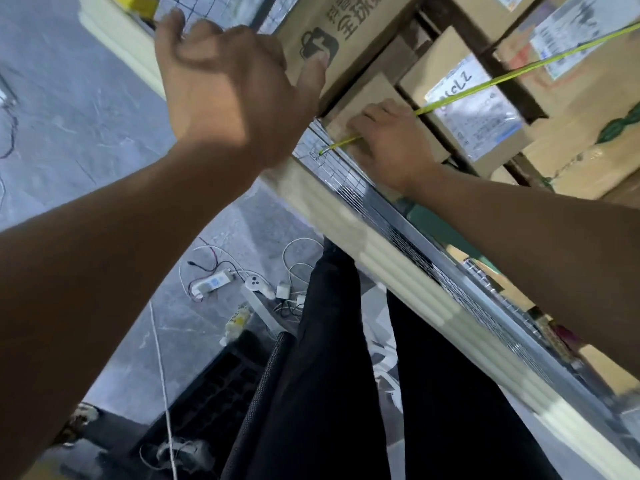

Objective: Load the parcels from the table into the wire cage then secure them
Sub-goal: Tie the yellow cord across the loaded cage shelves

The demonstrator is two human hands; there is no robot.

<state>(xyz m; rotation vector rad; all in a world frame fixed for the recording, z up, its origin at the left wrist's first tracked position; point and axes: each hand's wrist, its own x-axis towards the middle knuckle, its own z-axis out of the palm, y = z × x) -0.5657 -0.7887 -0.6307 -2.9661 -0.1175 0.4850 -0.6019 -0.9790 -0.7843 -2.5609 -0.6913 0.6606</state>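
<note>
Several cardboard parcels point(464, 109) with printed labels are stacked inside the wire cage point(349, 181), whose mesh side runs diagonally across the view. A yellow-green cord point(512, 72) stretches taut over the parcels from the upper right down to the mesh. My right hand point(388, 143) grips this cord close to where its end hooks into the mesh. My left hand point(228, 88) is raised at the cage's upper edge, thumb pressed against a brown printed box point(332, 32); its fingers curl near the wire mesh, and what they hold is hidden.
A cream padded rail point(363, 244) lines the cage's outer side. Below on the grey floor lie cables, a power strip point(211, 284) and chargers. A black chair point(221, 403) stands beside my dark trousers. A green strap point(620, 124) shows at the right.
</note>
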